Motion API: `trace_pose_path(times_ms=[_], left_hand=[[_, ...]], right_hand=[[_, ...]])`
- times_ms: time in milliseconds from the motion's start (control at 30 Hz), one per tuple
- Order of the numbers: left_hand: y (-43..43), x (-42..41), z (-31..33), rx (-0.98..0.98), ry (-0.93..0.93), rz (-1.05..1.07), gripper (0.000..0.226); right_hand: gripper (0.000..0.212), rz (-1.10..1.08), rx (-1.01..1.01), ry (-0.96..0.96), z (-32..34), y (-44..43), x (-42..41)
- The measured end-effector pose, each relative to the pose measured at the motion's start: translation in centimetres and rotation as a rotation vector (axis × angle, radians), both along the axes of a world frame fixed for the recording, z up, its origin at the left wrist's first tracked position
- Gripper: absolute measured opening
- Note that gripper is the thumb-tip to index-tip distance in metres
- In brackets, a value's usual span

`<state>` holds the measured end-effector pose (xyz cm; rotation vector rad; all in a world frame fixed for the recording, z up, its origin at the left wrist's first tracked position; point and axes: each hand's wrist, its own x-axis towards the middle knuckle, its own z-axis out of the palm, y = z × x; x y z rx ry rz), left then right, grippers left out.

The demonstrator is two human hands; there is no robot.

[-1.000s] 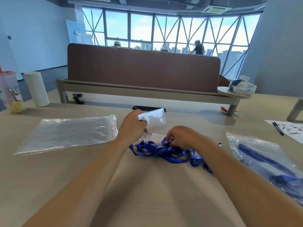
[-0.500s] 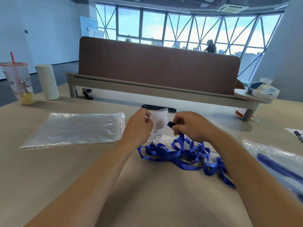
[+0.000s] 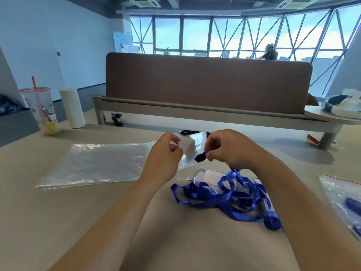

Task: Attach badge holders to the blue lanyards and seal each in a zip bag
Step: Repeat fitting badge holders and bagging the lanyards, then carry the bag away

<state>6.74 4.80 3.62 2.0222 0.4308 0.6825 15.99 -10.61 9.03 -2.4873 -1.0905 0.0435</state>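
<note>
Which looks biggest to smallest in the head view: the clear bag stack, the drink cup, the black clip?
1. clear bag stack
2. drink cup, though farther away
3. black clip, smallest, pinched in the right hand

Drink cup [image 3: 42, 110], paper roll [image 3: 72, 107] beside it; stapler [image 3: 117, 119] near divider [image 3: 207, 85].

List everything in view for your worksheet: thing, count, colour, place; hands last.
badge holder: one, clear, held above table
lanyard clip: one, black, beside that holder
blue lanyards: count unclear, tangled, table centre
spare badge holder: at least one, clear, under lanyards
empty zip bags: stack, clear, left
filled zip bag: one, clear, right edge
drink cup: one, red straw, far left
roll: one, white, beside cup
stapler: one, black, by divider leg
divider: one, brown, behind
table: one, beige, foreground
left hand: pinches badge holder
right hand: pinches lanyard clip
</note>
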Motion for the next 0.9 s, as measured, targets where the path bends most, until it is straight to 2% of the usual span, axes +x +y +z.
trace_pose_path(times_ms=[67, 267, 433, 700, 900], left_hand=[[-0.3, 0.1, -0.1, 0.008, 0.016, -0.003, 0.015], [-0.9, 0.3, -0.5, 0.083, 0.086, 0.033, 0.013], [-1.0, 0.2, -0.5, 0.071, 0.077, 0.046, 0.012], [-0.6, 0.6, -0.4, 0.009, 0.074, 0.016, 0.009], [-0.9, 0.3, -0.1, -0.066, 0.054, -0.121, 0.010]], right_hand=[[0.005, 0.012, 0.032, 0.001, 0.0, 0.0, -0.1], [0.028, 0.021, 0.041, 0.087, -0.3, 0.1, -0.5], [0.008, 0.058, -0.046, 0.057, 0.3, 0.0, -1.2], [0.019, 0.114, -0.044, 0.064, 0.6, 0.3, -1.8], [0.019, 0.046, 0.089, -0.076, 0.4, 0.7, -1.5]])
